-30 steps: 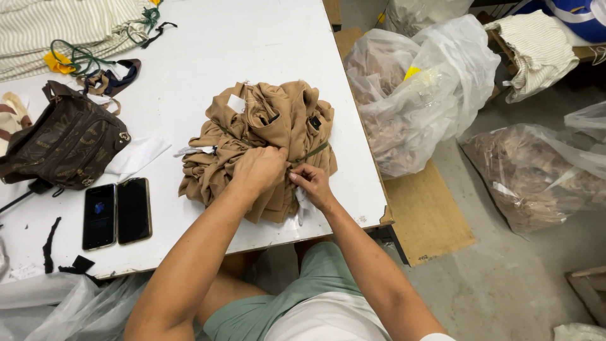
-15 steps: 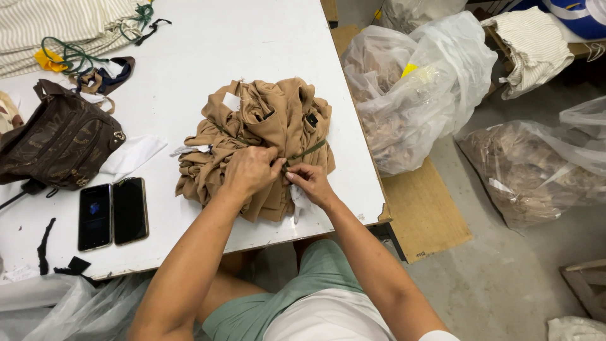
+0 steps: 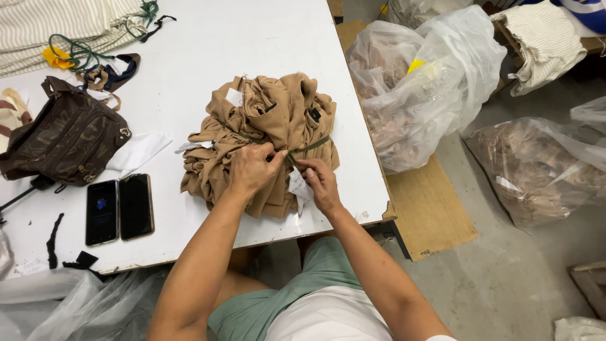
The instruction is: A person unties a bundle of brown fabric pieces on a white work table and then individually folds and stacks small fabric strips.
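In the head view, a bundle of tan garments (image 3: pixel 265 136) sits on the white table (image 3: pixel 208 57), toward its right edge, with a dark green cord (image 3: pixel 314 146) wrapped across its middle. The left hand (image 3: pixel 252 169) rests on the near side of the bundle, thumb and forefinger pinched on the cord at the crossing; the right hand (image 3: pixel 320 182), just right of it, has its fingertips pressed together on the same cord, beside a white paper tag (image 3: pixel 297 186). The likely trouble: if either pinch slackens, the cord could slip off the rounded heap and the folds spring loose; a pull toward the right could also drag the bundle to the table edge, below which lie a flat cardboard sheet (image 3: pixel 429 211) and clear plastic bags of cloth (image 3: pixel 423 76). The tag might get caught under the cord. Left of the bundle lie a white cloth scrap (image 3: pixel 136 151), a brown handbag (image 3: pixel 63 142) and two dark phones (image 3: pixel 120 208); well beyond it are striped fabric (image 3: pixel 50 22) and tangled green string (image 3: pixel 82 47). Nothing lies between the hands and the bundle.
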